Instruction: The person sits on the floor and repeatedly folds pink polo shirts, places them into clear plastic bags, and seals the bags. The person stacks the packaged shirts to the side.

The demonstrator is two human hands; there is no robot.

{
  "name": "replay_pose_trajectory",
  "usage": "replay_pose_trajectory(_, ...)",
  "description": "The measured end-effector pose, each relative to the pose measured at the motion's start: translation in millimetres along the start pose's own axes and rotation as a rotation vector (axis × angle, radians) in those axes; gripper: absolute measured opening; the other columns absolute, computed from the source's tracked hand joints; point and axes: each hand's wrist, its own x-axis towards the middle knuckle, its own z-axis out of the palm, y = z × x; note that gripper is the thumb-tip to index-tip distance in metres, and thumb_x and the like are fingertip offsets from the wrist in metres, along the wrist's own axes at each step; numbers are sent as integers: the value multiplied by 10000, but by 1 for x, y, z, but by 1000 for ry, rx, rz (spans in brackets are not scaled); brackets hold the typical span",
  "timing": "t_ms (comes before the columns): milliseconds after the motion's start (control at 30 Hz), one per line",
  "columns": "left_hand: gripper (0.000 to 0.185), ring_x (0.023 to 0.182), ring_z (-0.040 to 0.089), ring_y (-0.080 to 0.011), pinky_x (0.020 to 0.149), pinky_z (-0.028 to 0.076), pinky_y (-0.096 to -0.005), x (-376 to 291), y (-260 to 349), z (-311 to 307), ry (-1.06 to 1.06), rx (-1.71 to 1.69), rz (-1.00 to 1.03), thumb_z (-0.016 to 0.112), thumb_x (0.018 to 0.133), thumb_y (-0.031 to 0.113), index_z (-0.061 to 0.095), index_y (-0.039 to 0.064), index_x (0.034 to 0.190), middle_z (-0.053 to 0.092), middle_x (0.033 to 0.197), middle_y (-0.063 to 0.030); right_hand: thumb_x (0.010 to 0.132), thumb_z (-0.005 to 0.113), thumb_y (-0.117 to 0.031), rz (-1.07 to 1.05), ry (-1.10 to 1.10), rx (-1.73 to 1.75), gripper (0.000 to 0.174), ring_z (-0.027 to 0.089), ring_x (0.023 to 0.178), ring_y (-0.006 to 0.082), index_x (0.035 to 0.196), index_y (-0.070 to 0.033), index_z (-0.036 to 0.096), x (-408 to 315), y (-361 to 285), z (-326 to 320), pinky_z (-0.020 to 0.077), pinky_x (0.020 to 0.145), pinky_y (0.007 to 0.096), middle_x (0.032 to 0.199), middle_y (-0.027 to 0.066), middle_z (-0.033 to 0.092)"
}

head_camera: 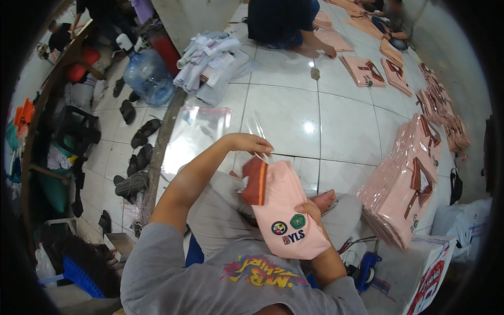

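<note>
Above my lap a folded salmon-pink polo shirt (pixel 283 208) with a brown, orange-striped collar and embroidered badges is held up, tilted. My right hand (pixel 309 210) grips its right side, thumb on the front, the other fingers hidden behind the cloth. At the collar end, my left hand (pixel 254 145) pinches a thin, clear plastic piece between thumb and fingers; whether it also holds the cloth I cannot tell. On the floor at the left lie flat clear plastic bags (pixel 197 134). To the right stands a tall, leaning stack of bagged pink shirts (pixel 407 189).
Rolled pale garments (pixel 212 63) lie ahead at the left, beside a large blue water bottle (pixel 149 76). More folded pink shirts (pixel 362 71) line the far right. Other people sit ahead. A blue tape dispenser (pixel 368 269) and a carton (pixel 417 275) are near my right side.
</note>
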Motion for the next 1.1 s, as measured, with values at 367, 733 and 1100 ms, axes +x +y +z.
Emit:
replay_pose_trajectory(367,952,1535,205,-428,1205,234,-603,114,-120,11,869,733,-287,601,917,644,266,79,1606,162,1680,-230,745,599,-43,-379,331,-75,867,497,1354,323,1546,55,284,-43,-2,-34,374,1161,402,1477,205,480)
replay_pose_trajectory(733,341,1105,599,-271,923,487,-437,101,-114,-1,559,696,110,877,727,374,699,137,896,618,1011,-51,753,570,-71,-410,396,-114,843,441,1376,310,1538,54,288,-6,-17,-48,320,1181,393,1490,189,439)
replay_pose_trajectory(1100,353,960,700,-275,837,497,-458,113,-38,-50,157,1218,-15,787,790,506,796,170,899,749,935,-48,773,585,-79,-432,337,-144,850,478,1372,333,1542,94,268,-16,-9,-40,373,1153,390,1498,247,451)
